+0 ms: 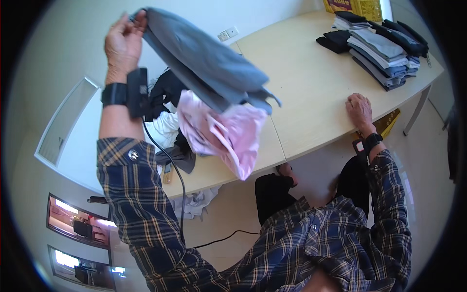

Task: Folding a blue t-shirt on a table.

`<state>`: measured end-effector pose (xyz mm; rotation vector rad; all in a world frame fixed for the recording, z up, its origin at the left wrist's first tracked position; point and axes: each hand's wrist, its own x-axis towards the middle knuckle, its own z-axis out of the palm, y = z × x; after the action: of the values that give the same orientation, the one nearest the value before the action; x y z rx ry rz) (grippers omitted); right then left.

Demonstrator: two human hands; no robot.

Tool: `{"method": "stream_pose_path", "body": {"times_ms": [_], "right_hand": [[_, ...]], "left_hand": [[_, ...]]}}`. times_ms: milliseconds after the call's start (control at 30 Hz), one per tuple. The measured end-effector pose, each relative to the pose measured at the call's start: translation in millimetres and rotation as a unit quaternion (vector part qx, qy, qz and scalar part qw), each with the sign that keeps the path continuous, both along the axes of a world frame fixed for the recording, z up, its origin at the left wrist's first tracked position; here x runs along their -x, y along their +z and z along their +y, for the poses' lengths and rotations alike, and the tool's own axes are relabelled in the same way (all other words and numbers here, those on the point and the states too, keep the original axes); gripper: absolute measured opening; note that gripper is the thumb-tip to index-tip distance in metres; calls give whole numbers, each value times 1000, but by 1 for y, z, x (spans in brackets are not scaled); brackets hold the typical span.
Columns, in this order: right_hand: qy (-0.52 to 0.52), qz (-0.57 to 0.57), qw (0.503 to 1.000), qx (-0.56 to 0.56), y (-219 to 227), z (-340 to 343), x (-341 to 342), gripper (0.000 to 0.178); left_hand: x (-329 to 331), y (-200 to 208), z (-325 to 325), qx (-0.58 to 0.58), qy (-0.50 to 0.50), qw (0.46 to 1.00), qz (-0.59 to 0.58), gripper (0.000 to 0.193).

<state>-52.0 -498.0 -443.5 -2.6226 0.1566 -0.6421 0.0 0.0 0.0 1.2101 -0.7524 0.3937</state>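
My left hand (124, 41) is raised at the upper left, its fingers closed on the edge of a grey-blue garment (204, 53). The cloth hangs slantwise from it toward the middle of the view; its exact kind does not show. Below its lower end is a shiny pink garment (228, 131), partly covered by the grey-blue cloth. Whether the two touch, I cannot tell. My right hand (360, 112) rests on the table near its front edge, holding nothing, fingers loosely extended.
On the table (311, 82), a stack of folded clothes (382, 51) stands at the far right, with black folded pieces (335, 41) beside it. A loose heap of white clothes (165, 129) and dark ones lies at the left. A yellow box (357, 7) stands behind. A cable (182, 204) trails from my left wrist.
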Motion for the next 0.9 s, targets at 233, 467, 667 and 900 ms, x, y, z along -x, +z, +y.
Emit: {"method": "stream_pose_path", "body": {"times_ms": [233, 467, 667, 900], "right_hand": [[9, -41, 999, -10, -4, 10, 1, 22], [100, -5, 981, -165, 9, 7, 26, 43], [388, 70, 752, -528, 38, 89, 90, 94], [479, 86, 771, -411, 27, 130, 104, 27]], "left_hand": [[35, -80, -84, -100, -37, 994, 32, 14], [94, -176, -160, -207, -119, 967, 89, 6], [141, -291, -176, -261, -186, 921, 220, 13], [159, -329, -165, -284, -177, 909, 250, 14]]}}
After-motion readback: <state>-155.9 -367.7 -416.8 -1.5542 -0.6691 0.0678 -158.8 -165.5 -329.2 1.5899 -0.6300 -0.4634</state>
